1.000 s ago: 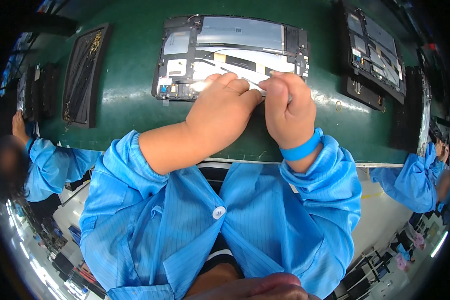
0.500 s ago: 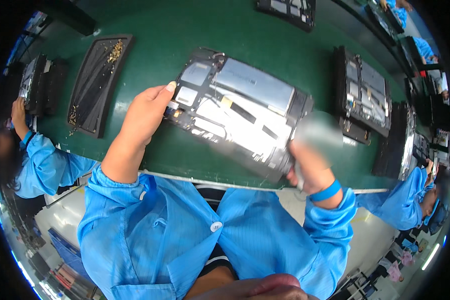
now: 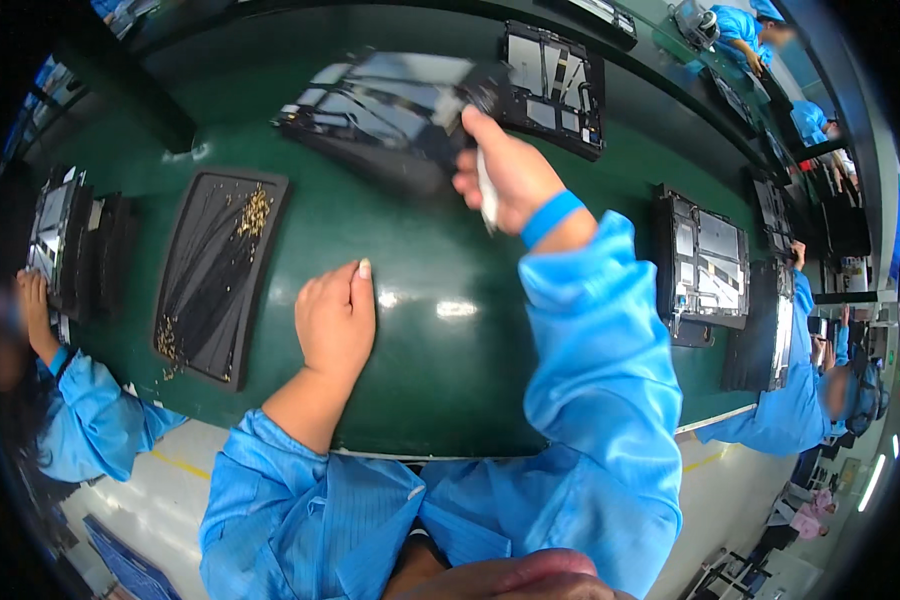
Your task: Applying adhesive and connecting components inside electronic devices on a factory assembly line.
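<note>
Up at the far side of the table, my right hand (image 3: 510,175) is closed on the near right corner of an opened tablet (image 3: 385,100) with its silver and black inner parts showing. The tablet is tilted and smeared by motion. A slim white object (image 3: 487,190) sticks out below the fingers of the same hand; its kind is not clear. My left hand (image 3: 335,315) is over the near part of the table, fingers curled in and thumb laid along them, with nothing visible in it. Just behind the held tablet, another opened tablet (image 3: 555,80) lies in a black tray.
To the left, a dark tray (image 3: 215,290) holds small gold-coloured pieces. Opened tablets (image 3: 705,260) are stacked at the right. More stand at the far left beside a co-worker's hand (image 3: 35,300). A dark post (image 3: 140,90) rises at the back left. Co-workers sit on both sides.
My right hand has carried the tablet away from me to the far side of the table. My left hand has let go of it and closed. The view has shifted too.
</note>
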A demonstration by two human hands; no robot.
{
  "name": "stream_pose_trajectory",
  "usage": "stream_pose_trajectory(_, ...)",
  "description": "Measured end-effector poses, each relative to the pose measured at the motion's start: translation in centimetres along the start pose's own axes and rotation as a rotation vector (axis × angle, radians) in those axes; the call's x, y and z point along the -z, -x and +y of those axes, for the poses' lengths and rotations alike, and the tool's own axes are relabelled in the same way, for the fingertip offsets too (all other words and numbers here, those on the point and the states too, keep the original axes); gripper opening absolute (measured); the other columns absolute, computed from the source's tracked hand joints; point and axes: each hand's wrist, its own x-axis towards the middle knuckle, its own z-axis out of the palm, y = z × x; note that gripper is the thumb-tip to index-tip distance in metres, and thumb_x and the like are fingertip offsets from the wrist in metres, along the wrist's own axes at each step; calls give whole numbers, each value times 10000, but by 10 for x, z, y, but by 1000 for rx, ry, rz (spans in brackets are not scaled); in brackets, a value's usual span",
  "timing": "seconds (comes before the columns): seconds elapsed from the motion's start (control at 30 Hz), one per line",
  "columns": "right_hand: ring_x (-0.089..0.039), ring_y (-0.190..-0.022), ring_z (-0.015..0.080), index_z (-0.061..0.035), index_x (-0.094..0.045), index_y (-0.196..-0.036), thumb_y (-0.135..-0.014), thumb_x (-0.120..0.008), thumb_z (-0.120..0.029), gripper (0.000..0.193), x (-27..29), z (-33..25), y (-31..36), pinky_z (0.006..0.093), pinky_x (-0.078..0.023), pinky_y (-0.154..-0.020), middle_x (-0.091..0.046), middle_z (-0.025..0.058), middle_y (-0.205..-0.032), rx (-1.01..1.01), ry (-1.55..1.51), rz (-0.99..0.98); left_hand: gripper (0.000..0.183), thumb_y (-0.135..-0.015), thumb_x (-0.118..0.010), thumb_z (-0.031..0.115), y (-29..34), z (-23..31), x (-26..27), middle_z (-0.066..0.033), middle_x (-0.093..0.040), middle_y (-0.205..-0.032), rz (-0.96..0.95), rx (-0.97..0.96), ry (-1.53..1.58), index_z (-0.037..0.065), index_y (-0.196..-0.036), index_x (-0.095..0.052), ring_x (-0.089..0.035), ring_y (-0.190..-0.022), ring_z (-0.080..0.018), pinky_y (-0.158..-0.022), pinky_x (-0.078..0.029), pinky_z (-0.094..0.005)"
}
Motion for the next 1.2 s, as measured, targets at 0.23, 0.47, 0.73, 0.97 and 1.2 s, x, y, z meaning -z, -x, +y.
stream_pose_trajectory(0.23, -489, -704, 222, -120, -284, -1151, -756, -504, -439, 554, 38, 2, -48, 214, -404, -416, -373, 104, -1041, 42, -633, 406, 145, -744, -514, 147, -8, 1, 4, -116, -559, -682, -97, 57, 59, 13, -749, -569, -512, -620, -281, -598, -392, -365)
stream_pose_trajectory(0.47, -437, -608, 175, -99, -394, -957, -729, -519, -479, 460, 70, -15, -86, 213, -387, -418, -392, 66, -830, 158, -868, 548, 131, -734, -521, 135, -15, 1, 0, -97, -548, -658, -116, 2, 57, 12, -740, -565, -500, -603, -264, -577, -377, -352)
stream_pose_trajectory(0.73, -416, -615, 159, -135, -427, -918, -723, -554, -432, 377, 82, -11, -96, 225, -362, -439, -423, 14, -778, 112, -802, 514, 153, -735, -523, 158, -10, 5, -1, -95, -554, -675, -131, 8, 2, 14, -741, -573, -498, -607, -270, -583, -374, -358)
stream_pose_trajectory(0.97, -416, -462, 166, -123, -434, -815, -750, -500, -415, 306, 33, 36, -11, 276, -340, -368, -429, 44, -639, -37, -739, 158, 258, -783, -504, 249, 1, -1, -4, -127, -558, -715, -225, 279, 88, -1, -801, -567, -509, -655, -229, -644, -385, -317)
stream_pose_trajectory(1.2, -432, -451, 151, -21, -456, -756, -744, -498, -452, 433, -6, 98, 131, 267, -321, -327, -437, 60, -661, -139, -676, -17, 393, -802, -473, 310, -8, 35, -1, -121, -497, -1010, -746, 801, 1696, 25, -1068, -419, -476, -934, -212, -837, -379, -326)
